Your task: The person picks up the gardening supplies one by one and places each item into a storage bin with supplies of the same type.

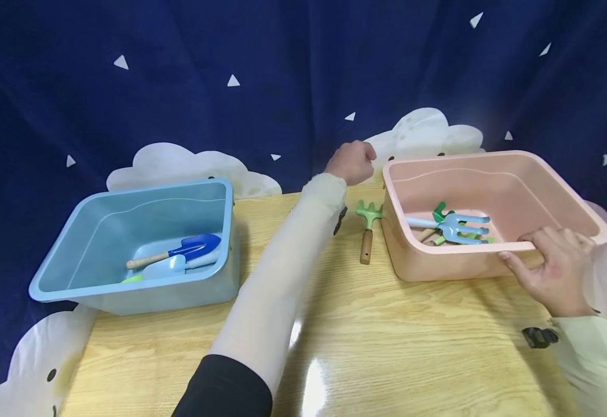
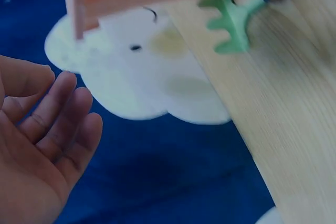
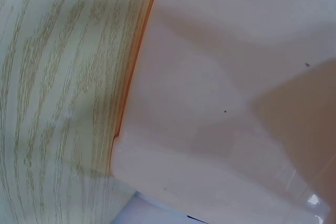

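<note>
My left hand [image 1: 353,162] is held over the table's far edge, left of the pink bin [image 1: 460,263]. In the left wrist view its fingers [image 2: 65,103] are loosely bent and hold nothing. Just nearer than this hand, a green toy hand rake [image 1: 369,214] with a wooden handle lies on the table beside the bin. My right hand [image 1: 559,266] grips the bin's near rim towards its right corner. Inside are a light blue hand fork [image 1: 452,226] and green tools [image 1: 441,211], partly covered by it. The right wrist view shows the bin's pink wall [image 3: 210,87] close up.
On the left stands a blue bin [image 1: 152,295] holding a dark blue trowel [image 1: 196,246] with a wooden handle, a light blue scoop [image 1: 165,268] and a bit of something light green [image 1: 133,278]. Behind the wooden table [image 1: 413,347] hangs a navy curtain [image 1: 282,69] with white clouds.
</note>
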Demonstrator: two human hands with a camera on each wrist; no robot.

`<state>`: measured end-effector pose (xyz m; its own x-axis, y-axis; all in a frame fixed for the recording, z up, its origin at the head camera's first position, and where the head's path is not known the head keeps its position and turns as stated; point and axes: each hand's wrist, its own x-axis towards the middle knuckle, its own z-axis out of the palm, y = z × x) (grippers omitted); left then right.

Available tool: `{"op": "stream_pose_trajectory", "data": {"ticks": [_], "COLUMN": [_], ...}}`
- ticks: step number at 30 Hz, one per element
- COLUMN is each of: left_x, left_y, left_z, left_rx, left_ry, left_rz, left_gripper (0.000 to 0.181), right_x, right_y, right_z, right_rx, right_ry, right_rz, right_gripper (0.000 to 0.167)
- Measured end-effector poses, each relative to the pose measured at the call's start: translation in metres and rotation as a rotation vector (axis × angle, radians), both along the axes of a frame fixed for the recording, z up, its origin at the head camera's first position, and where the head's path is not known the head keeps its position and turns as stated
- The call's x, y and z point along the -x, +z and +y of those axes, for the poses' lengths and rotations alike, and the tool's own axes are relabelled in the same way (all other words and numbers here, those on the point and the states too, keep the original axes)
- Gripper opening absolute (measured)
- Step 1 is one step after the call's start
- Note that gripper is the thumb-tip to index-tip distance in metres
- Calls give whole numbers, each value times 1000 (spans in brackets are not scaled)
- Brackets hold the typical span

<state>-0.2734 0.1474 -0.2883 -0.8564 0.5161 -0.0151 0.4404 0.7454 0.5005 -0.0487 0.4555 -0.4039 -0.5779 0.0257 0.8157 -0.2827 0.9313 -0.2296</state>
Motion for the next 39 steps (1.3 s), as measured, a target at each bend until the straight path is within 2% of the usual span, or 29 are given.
{"op": "stream_pose_trajectory", "data": {"ticks": [4,10,16,25,30,35,39], "left_x": [5,9,1,-8,-9,-11,-17], "left_y": [-5,-16,-36,-67,-83,-91,-100], "left_z": [-11,-23,-36,-49,-50,-47,-41], "left_rx": [40,37,5,122,179,199,209], "left_ry": [38,20,-65,-139,-155,-139,-153], "left_rz": [-7,-12,-49,-47,-49,-60,-103], "left_gripper": [39,41,41,43,43,41,43], "right_x": [1,2,1,2,2,0,-2], "right_y": [0,-2,-4,1,3,3,2], "right_z": [2,5,4,4,6,9,11], "right_rx": [-9,2,2,-28,-19,-18,-17], "right_ry": [-1,-1,-7,-13,-6,0,0], "right_rz": [4,-16,-22,11,14,17,15], "right_gripper": [87,86,86,88,87,86,85]}}
